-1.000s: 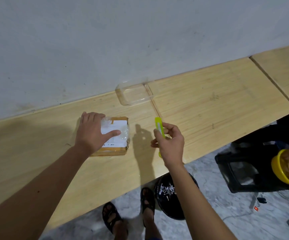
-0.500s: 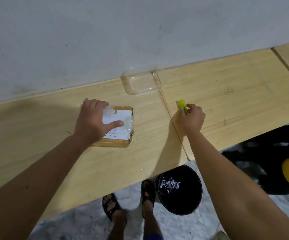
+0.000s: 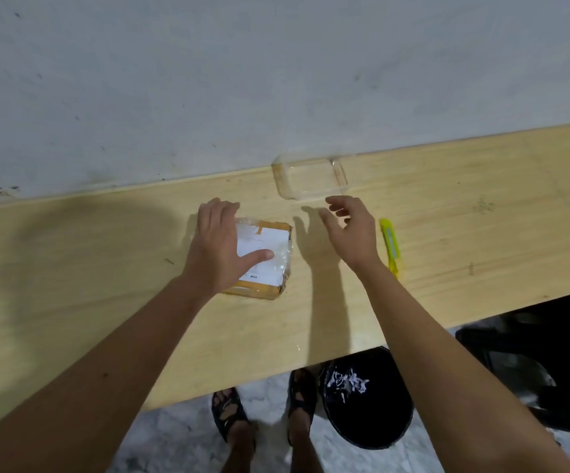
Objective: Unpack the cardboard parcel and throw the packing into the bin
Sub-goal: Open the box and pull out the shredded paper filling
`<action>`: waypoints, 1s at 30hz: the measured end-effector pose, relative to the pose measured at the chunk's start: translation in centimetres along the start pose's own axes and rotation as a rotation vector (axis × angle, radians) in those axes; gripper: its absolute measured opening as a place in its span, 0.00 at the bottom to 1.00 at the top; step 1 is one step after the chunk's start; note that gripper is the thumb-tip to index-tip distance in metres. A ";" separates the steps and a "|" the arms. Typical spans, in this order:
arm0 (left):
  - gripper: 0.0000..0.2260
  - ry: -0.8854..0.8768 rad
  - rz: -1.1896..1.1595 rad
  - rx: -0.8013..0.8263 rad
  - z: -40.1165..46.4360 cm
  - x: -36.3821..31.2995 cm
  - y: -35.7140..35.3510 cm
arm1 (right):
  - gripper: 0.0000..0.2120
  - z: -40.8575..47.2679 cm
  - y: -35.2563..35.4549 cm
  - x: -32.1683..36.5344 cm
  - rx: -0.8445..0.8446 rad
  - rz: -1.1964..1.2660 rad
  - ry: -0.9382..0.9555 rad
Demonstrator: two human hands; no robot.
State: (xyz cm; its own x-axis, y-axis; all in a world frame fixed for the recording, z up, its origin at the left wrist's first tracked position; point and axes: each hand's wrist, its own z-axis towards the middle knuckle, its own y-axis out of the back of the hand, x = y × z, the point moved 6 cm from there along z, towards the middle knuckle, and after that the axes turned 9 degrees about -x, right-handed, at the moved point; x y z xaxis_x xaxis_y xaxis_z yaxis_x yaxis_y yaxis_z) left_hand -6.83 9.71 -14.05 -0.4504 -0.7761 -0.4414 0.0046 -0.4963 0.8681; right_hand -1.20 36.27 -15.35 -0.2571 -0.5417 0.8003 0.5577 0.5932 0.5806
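Head view: the cardboard parcel (image 3: 263,259) lies flat on the wooden tabletop (image 3: 106,268), taped, with a white label up. The left hand (image 3: 220,245) rests spread on its left half, fingers straight. The right hand (image 3: 351,230) hovers just right of it, loosely spread, holding nothing. A yellow cutter (image 3: 390,241) lies beside that hand; a black bin (image 3: 367,401) stands below.

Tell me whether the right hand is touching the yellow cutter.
Apart. The head view shows the right hand open above the table, with a strip of bare wood between it and the yellow cutter lying to its right.
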 end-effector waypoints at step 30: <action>0.44 0.465 -0.007 -0.136 -0.9 7.9 6.9 | 0.15 -9.1 -10.1 6.4 0.587 0.327 -0.340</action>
State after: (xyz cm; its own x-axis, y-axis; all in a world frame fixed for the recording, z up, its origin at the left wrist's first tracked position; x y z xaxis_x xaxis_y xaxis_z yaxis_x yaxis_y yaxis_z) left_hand -9.57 -0.20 -11.79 -0.0039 -0.8487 -0.5289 0.1333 -0.5246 0.8409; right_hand -1.30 21.36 -17.42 -0.4330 -0.1258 0.8926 0.1596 0.9639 0.2133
